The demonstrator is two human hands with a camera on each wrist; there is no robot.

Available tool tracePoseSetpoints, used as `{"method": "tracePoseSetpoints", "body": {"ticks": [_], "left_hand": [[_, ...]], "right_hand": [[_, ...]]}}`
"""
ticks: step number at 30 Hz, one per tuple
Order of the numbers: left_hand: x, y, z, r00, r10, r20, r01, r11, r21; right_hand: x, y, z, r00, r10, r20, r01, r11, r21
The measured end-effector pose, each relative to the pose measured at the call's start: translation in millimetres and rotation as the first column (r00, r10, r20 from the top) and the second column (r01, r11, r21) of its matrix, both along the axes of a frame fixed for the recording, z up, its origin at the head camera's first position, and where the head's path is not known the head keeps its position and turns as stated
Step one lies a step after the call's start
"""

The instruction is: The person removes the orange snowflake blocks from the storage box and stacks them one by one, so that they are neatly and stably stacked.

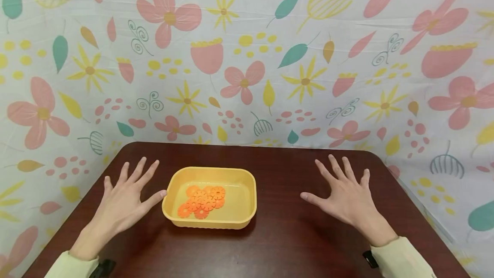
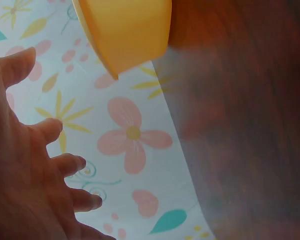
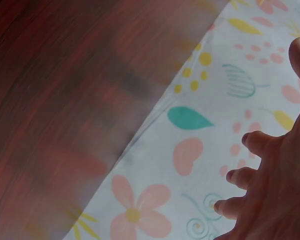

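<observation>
A yellow rectangular basin (image 1: 241,221) stands on the dark table, left of the middle. Inside it lies a loose pile of orange notched discs (image 1: 201,200), each with a small hole at its centre. My left hand (image 1: 125,203) is spread over the table beside the basin, its thumb tip right at the left rim in the head view. In the left wrist view the fingers point toward the patterned cloth, and the basin's end (image 2: 130,35) shows above them. Farther right, my right hand (image 1: 346,196) spreads its fingers above the table, well apart from the basin, holding nothing.
The dark reddish-brown table (image 1: 278,252) has rounded far corners. Behind it and along its sides hangs a white cloth (image 1: 247,20) printed with flowers and leaves. Light sleeves (image 1: 405,258) cover both forearms, with a dark band (image 1: 370,259) at the wrist.
</observation>
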State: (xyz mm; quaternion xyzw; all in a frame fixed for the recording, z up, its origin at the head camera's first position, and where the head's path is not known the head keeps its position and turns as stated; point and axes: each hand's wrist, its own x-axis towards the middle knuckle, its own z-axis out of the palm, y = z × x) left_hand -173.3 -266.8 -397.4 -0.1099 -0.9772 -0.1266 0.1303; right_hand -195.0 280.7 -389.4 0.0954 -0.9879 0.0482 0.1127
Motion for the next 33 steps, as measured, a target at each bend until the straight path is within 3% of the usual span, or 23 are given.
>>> {"method": "tracePoseSetpoints", "body": {"ticks": [9,16,25,33], "left_hand": [[8.5,8.2,3.7,0.998,-0.046,-0.037,0.05,0.992,0.114],[14.4,11.4,0.9,0.997,-0.025,-0.069,0.041,0.972,0.232],[20.5,11.4,-6.7,0.998,-0.033,-0.054,0.047,0.959,0.28],[20.2,16.1,-20.7,0.995,-0.08,-0.062,0.095,0.942,0.321]], "right_hand": [[-0.3,-25,0.0,0.997,0.069,-0.042,-0.071,0.997,-0.042],[-1.8,-48,3.1,0.985,0.157,-0.073,-0.163,0.981,-0.101],[-2.4,-76,4.4,0.958,0.277,-0.068,-0.284,0.948,-0.142],[-8.5,-105,5.9,0.919,0.388,-0.068,-0.393,0.887,-0.243]]}}
